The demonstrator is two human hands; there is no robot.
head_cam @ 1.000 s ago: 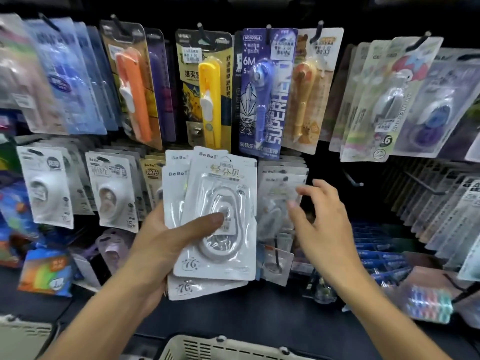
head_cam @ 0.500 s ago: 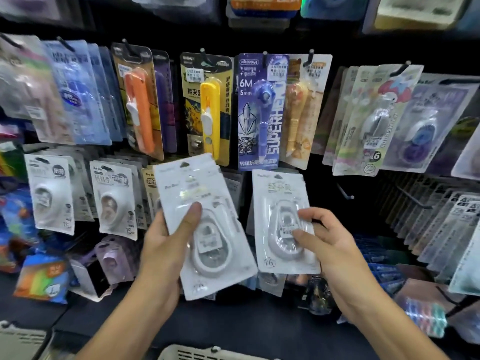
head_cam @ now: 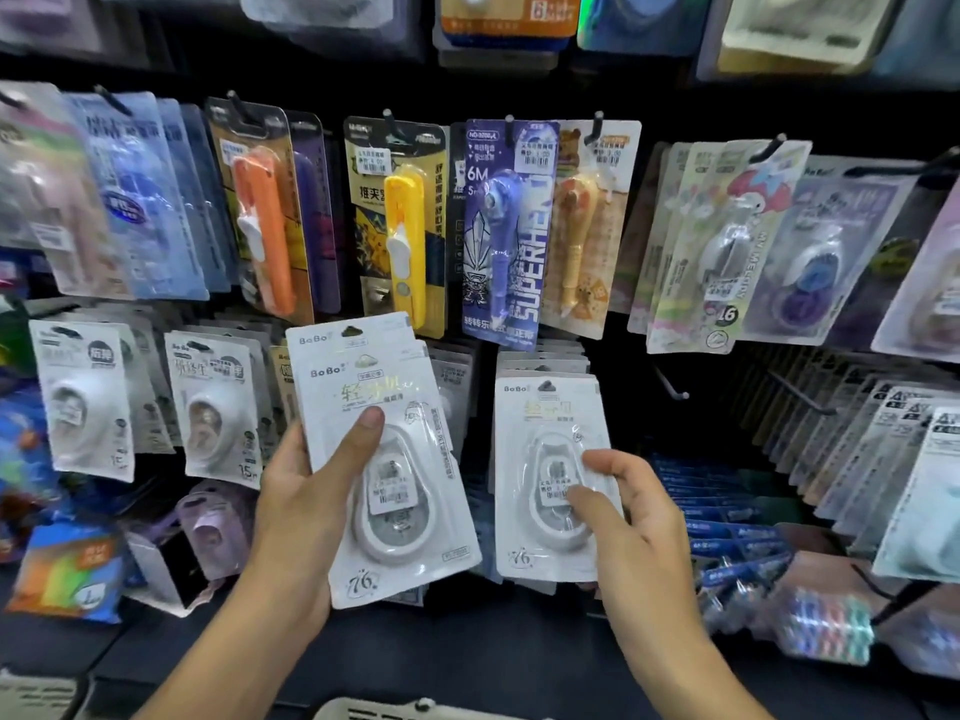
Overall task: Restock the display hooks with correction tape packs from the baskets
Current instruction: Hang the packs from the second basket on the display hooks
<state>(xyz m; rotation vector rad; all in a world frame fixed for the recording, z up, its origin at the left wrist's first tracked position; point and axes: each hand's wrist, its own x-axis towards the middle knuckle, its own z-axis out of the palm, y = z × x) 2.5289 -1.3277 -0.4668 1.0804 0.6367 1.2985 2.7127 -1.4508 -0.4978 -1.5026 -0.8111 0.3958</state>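
Observation:
My left hand grips a small stack of white BoBo correction tape packs, thumb pressed across the front pack. My right hand pinches a single white pack by its lower right, thumb on the clear blister. That pack hangs upright in front of a row of like packs on a hook; its hang hole sits at the row's front, and whether it is on the hook I cannot tell. A pale basket rim shows at the bottom edge.
Black pegboard wall full of hanging packs: orange, yellow and purple tape pens above, white packs to the left. Bare hooks jut out right of the row. Another basket corner lies bottom left.
My right hand took one pack off the stack in my left hand and carried it right and up to the row of like packs. The left hand's stack tilted and dropped slightly.

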